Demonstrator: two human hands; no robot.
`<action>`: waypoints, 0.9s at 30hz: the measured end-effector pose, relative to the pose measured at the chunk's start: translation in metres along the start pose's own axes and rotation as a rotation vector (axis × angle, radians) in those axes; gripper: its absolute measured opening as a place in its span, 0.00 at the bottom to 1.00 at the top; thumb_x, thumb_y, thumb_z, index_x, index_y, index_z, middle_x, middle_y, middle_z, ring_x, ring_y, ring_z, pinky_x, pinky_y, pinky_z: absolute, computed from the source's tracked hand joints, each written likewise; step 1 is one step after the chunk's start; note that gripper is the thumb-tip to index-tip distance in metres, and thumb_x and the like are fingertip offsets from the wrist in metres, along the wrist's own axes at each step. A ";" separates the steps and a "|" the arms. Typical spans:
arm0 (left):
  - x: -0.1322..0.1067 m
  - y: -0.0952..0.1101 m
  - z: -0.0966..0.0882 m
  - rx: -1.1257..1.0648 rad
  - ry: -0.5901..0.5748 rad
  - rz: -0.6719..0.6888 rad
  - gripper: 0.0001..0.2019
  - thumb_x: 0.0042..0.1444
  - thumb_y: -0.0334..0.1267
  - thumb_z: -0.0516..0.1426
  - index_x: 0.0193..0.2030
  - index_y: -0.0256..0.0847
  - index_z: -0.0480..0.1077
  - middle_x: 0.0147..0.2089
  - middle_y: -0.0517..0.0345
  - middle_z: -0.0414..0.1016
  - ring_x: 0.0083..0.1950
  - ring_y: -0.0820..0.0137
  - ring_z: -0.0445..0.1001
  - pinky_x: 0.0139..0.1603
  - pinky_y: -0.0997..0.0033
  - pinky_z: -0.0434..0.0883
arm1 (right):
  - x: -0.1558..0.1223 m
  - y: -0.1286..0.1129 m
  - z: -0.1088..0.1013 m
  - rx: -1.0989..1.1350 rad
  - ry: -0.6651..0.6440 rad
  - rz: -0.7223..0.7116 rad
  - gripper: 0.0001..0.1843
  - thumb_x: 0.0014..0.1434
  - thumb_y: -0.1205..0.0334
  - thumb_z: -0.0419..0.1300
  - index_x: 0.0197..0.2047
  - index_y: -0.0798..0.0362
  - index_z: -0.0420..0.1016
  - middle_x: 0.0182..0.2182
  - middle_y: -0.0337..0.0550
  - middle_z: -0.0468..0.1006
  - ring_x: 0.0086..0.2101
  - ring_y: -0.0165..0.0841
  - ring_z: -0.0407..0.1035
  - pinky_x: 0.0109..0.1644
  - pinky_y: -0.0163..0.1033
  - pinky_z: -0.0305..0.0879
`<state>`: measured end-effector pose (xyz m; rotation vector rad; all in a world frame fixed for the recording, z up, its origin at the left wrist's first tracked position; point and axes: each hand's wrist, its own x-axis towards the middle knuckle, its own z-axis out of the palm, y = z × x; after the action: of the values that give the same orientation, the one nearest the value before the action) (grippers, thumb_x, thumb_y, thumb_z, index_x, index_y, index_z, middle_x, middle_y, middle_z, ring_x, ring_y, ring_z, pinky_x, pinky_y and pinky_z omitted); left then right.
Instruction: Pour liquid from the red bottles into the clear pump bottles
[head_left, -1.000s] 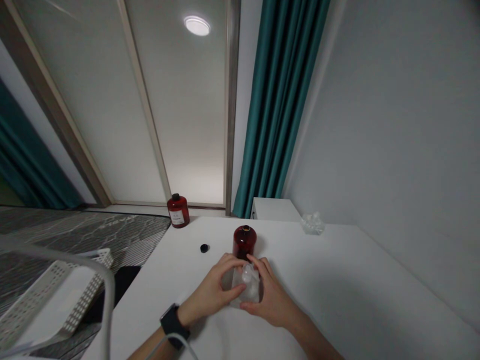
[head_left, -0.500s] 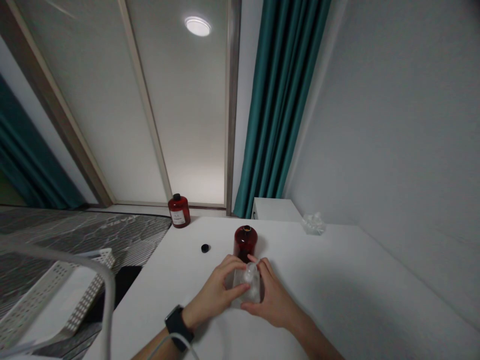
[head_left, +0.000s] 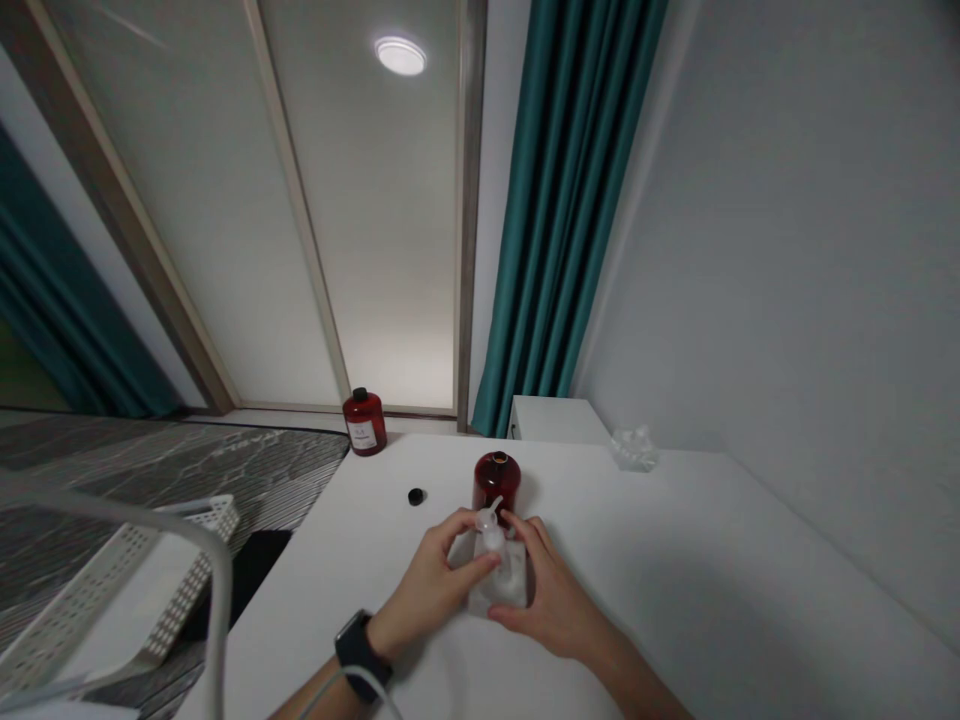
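Head view, left hand [head_left: 442, 570], right hand [head_left: 546, 588], both holding pump bottle [head_left: 513, 578]

From my end, the label [head_left: 362, 435] on the far red bottle [head_left: 373, 405] is too tiny to read. The near red bottle's [head_left: 495, 480] lower part is lost behind my hands [head_left: 544, 580] and some whitish pump thing [head_left: 512, 580], and the left edge chops the basket [head_left: 75, 597], ugh.

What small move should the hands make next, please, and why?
Perhaps the left hand should twist the pump top loose while the right hand steadies the pale bottle: the pump top seems seated there, and the red bottle behind stands uncapped, with a black cap on the table.
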<state>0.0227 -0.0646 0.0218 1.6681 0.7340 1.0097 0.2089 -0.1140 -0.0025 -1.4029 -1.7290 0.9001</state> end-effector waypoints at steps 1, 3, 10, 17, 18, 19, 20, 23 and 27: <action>0.000 -0.001 -0.001 -0.010 0.010 0.006 0.12 0.55 0.38 0.64 0.45 0.40 0.73 0.47 0.53 0.79 0.51 0.60 0.74 0.56 0.62 0.67 | 0.000 0.000 0.000 -0.002 0.001 0.001 0.54 0.44 0.67 0.73 0.70 0.44 0.53 0.59 0.48 0.61 0.60 0.44 0.60 0.67 0.52 0.55; 0.001 -0.003 -0.005 -0.027 0.041 0.017 0.11 0.56 0.39 0.64 0.44 0.39 0.72 0.46 0.52 0.79 0.51 0.60 0.74 0.56 0.62 0.67 | 0.000 0.001 0.000 -0.009 0.002 0.007 0.54 0.43 0.67 0.73 0.70 0.45 0.53 0.60 0.49 0.61 0.61 0.45 0.60 0.68 0.52 0.54; 0.006 -0.004 -0.017 -0.114 0.111 0.074 0.12 0.56 0.41 0.65 0.40 0.40 0.68 0.42 0.56 0.77 0.46 0.65 0.73 0.51 0.66 0.67 | 0.000 0.003 0.000 -0.025 0.006 0.009 0.55 0.43 0.66 0.73 0.70 0.44 0.53 0.62 0.50 0.60 0.63 0.48 0.57 0.68 0.54 0.52; 0.006 -0.002 -0.019 -0.172 0.135 0.107 0.13 0.57 0.42 0.65 0.39 0.40 0.66 0.39 0.57 0.74 0.42 0.67 0.71 0.47 0.68 0.67 | 0.000 0.001 -0.001 -0.021 0.001 0.000 0.54 0.43 0.66 0.73 0.70 0.44 0.53 0.61 0.48 0.60 0.61 0.45 0.60 0.68 0.52 0.53; 0.006 -0.002 -0.019 -0.177 0.126 0.108 0.13 0.57 0.42 0.65 0.39 0.40 0.66 0.38 0.57 0.73 0.42 0.67 0.71 0.46 0.68 0.67 | 0.000 0.001 -0.001 -0.018 -0.003 -0.006 0.54 0.43 0.66 0.73 0.70 0.45 0.52 0.61 0.48 0.60 0.61 0.45 0.60 0.68 0.51 0.53; 0.006 -0.002 -0.019 -0.182 0.112 0.108 0.13 0.57 0.42 0.65 0.39 0.40 0.66 0.38 0.58 0.73 0.42 0.67 0.71 0.46 0.68 0.67 | 0.000 0.001 -0.001 -0.017 -0.005 -0.009 0.54 0.43 0.66 0.73 0.70 0.45 0.52 0.61 0.48 0.60 0.61 0.45 0.59 0.68 0.51 0.53; 0.007 -0.002 -0.019 -0.190 0.102 0.108 0.13 0.57 0.42 0.65 0.39 0.40 0.66 0.38 0.58 0.72 0.42 0.67 0.71 0.46 0.68 0.67 | 0.000 0.000 -0.001 -0.018 -0.006 -0.009 0.54 0.44 0.66 0.72 0.70 0.45 0.52 0.61 0.48 0.60 0.61 0.44 0.59 0.68 0.51 0.53; 0.008 -0.001 -0.019 -0.205 0.117 0.091 0.13 0.57 0.43 0.65 0.39 0.40 0.66 0.38 0.57 0.72 0.41 0.67 0.70 0.46 0.68 0.67 | 0.000 0.000 -0.001 -0.029 -0.010 0.007 0.54 0.44 0.67 0.72 0.70 0.45 0.51 0.60 0.49 0.60 0.61 0.45 0.59 0.68 0.51 0.53; 0.010 -0.004 -0.020 -0.196 0.138 0.071 0.14 0.56 0.45 0.65 0.37 0.39 0.67 0.37 0.58 0.72 0.41 0.67 0.70 0.45 0.68 0.67 | 0.000 0.000 -0.002 -0.038 -0.015 0.020 0.54 0.44 0.67 0.72 0.70 0.46 0.51 0.60 0.50 0.59 0.61 0.46 0.59 0.68 0.52 0.53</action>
<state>0.0098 -0.0458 0.0241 1.4748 0.6466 1.2173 0.2102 -0.1142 -0.0015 -1.4438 -1.7541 0.8955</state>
